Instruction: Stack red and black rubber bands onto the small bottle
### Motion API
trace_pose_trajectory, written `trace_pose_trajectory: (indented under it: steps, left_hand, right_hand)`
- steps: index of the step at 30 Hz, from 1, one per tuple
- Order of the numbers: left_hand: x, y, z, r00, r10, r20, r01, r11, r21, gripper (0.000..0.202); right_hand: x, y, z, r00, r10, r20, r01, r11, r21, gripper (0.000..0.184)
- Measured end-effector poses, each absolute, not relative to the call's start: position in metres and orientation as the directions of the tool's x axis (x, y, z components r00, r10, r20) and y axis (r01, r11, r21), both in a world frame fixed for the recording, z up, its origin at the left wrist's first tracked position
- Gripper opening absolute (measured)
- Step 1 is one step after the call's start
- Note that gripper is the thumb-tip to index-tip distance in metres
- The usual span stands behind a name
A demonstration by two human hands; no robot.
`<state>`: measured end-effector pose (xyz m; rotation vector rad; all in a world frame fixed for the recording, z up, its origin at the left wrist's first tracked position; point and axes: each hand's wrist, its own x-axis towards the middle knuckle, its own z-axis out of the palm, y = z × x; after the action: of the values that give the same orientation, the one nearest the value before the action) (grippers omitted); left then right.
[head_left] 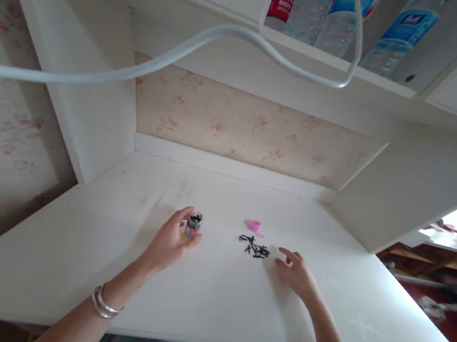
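My left hand (172, 238) is wrapped round a small clear jar (194, 224) with a coloured label. Its mouth is uncovered, and small black pieces show inside. Right of the jar, a loose pile of small black pieces (257, 250) lies on the white desktop; they are too small to name for certain. My right hand (291, 269) hovers just to the right of that pile, its fingers apart and nothing between them. Behind the pile sits a pink cap (255, 226) with a thin pink loop.
A white cable (217, 33) hangs across the upper view. Plastic bottles (344, 14) stand on the shelf above the white desk (206, 297). Side panels (85, 51) bound the desk left and right. Beyond the right edge lie blurred household things.
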<state>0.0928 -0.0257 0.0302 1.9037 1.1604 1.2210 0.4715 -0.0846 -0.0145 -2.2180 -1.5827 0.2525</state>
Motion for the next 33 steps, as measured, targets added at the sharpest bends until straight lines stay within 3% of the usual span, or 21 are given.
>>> trace_pose_trajectory:
  steps: [2,4,6,8,10,13,17,20,26,33]
  left_hand:
    - [0.091,-0.032,0.035,0.094,0.809,0.58,0.436,-0.557,0.707,0.055]
    - [0.089,-0.041,0.04,0.045,0.603,0.797,0.54,-0.685,0.488,0.04]
    - [0.09,-0.052,0.046,0.124,0.372,0.92,0.57,-0.785,0.241,0.027]
    - [0.098,-0.064,0.05,0.269,0.281,0.921,0.502,-0.857,0.114,0.024]
    - [0.112,-0.073,0.051,0.405,0.316,0.858,0.436,-0.891,0.123,0.019]
    - [0.141,-0.081,0.045,0.572,0.491,0.657,0.463,-0.855,0.236,0.009]
    - [0.179,-0.073,0.03,0.595,0.706,0.384,0.584,-0.708,0.397,0.016]
    - [0.203,-0.058,0.02,0.586,0.769,0.253,0.655,-0.634,0.41,0.023]
    - [0.24,-0.038,0.013,0.523,0.829,0.199,0.748,-0.558,0.36,0.03]
    - [0.252,-0.024,0.008,0.542,0.824,0.163,0.743,-0.561,0.364,0.022]
  right_hand:
    - [0.471,-0.086,-0.019,0.283,0.956,0.081,0.883,-0.227,-0.412,0.045]
    - [0.465,-0.083,-0.019,0.211,0.972,0.104,0.9,-0.151,-0.41,0.043]
    - [0.457,-0.078,-0.017,0.16,0.981,0.114,0.904,-0.099,-0.415,0.04]
    - [0.449,-0.073,-0.014,0.142,0.983,0.12,0.9,-0.077,-0.429,0.036]
    - [0.443,-0.069,-0.011,0.147,0.98,0.138,0.888,-0.069,-0.455,0.032]
    - [0.436,-0.068,-0.009,0.14,0.975,0.17,0.873,-0.04,-0.486,0.031]
    - [0.432,-0.073,-0.006,0.115,0.972,0.207,0.875,0.0,-0.484,0.036]
    - [0.431,-0.077,-0.005,0.11,0.966,0.235,0.88,0.016,-0.475,0.039]
    - [0.434,-0.082,-0.01,0.128,0.967,0.22,0.876,-0.006,-0.483,0.04]
    - [0.447,-0.09,-0.019,0.189,0.966,0.175,0.878,-0.086,-0.471,0.041]
